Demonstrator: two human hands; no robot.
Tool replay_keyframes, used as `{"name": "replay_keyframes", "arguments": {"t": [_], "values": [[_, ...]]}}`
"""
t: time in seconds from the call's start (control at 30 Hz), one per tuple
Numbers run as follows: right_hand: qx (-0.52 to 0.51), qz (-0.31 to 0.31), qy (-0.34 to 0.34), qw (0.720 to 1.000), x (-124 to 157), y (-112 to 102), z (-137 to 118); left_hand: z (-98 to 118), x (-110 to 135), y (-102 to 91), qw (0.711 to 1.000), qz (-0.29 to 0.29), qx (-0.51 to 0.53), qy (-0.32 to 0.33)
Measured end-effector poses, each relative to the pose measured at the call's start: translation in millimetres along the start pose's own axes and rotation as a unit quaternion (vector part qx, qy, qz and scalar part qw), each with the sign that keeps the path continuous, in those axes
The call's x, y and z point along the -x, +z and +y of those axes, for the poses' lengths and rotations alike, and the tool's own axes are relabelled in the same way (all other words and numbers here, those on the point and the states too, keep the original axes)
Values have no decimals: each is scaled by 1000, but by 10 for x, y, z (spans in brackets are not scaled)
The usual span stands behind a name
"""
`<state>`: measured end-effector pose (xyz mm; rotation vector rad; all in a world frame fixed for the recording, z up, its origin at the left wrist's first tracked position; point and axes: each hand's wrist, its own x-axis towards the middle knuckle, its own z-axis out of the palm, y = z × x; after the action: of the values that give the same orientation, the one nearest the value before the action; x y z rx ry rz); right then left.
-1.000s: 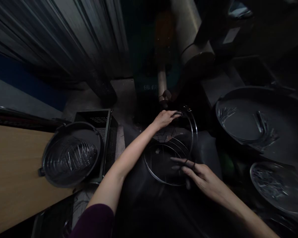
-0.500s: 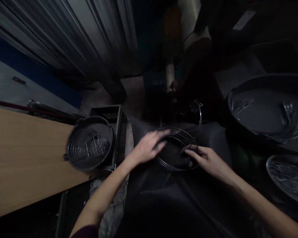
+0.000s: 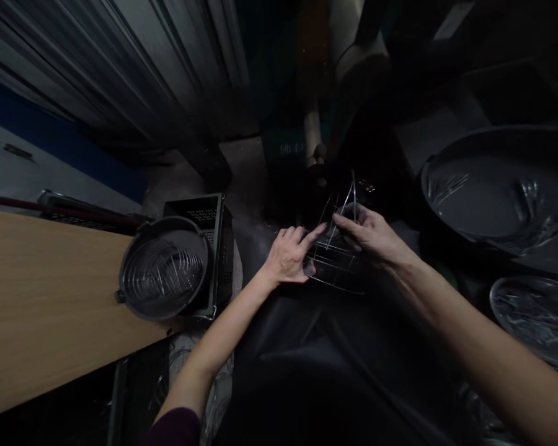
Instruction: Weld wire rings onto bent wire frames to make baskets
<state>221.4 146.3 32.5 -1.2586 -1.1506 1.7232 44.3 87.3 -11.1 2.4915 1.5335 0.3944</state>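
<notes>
Over a dark apron (image 3: 297,365) is a round wire frame (image 3: 335,263) made of thin metal rings with cross wires, seen nearly edge-on. My left hand (image 3: 288,254) grips its left side, index finger stretched along the wires and thumb low on the rings. At the top right, my right hand (image 3: 369,232) pinches a narrow bent wire piece (image 3: 348,201), which sticks up past the fingers. Whether this wire is joined to the frame I cannot tell. Part of the frame is hidden behind both hands.
Left stands a black round tub (image 3: 125,272) holding wire rings, by a dark plastic crate (image 3: 221,217) and a wooden board (image 3: 51,303). To the right are a large dark basin (image 3: 483,204) with wire pieces and a bowl (image 3: 495,303) of metal parts. Machinery (image 3: 314,133) rises ahead.
The wire frame has tilted from showing its open ring to nearly edge-on. My right hand has moved up and slightly left; my left hand has moved right and closed onto the rings.
</notes>
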Motion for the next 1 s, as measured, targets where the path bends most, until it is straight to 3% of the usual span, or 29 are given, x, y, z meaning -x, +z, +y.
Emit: {"name": "replay_keyframes", "arguments": {"t": [0.13, 0.23, 0.37, 0.43, 0.77, 1.0], "values": [[-28, 2, -19, 999, -179, 10, -135, -67, -126, -45, 997, 53, 54, -16], [-34, 1, -42, 999, -337, 15, -271, -135, -249, -66, 986, 123, 110, -12], [-20, 0, -98, 995, -518, 25, -490, -240, -454, -83, 935, 291, 200, 18], [-11, 8, -115, 993, -598, 25, -582, -307, -571, -61, 911, 347, 218, 37], [38, 35, -108, 993, -938, 42, -756, -598, -919, -39, 900, 370, 224, 47], [52, 49, -141, 987, -1128, 15, -776, -718, -1040, -82, 916, 311, 253, 8]]}}
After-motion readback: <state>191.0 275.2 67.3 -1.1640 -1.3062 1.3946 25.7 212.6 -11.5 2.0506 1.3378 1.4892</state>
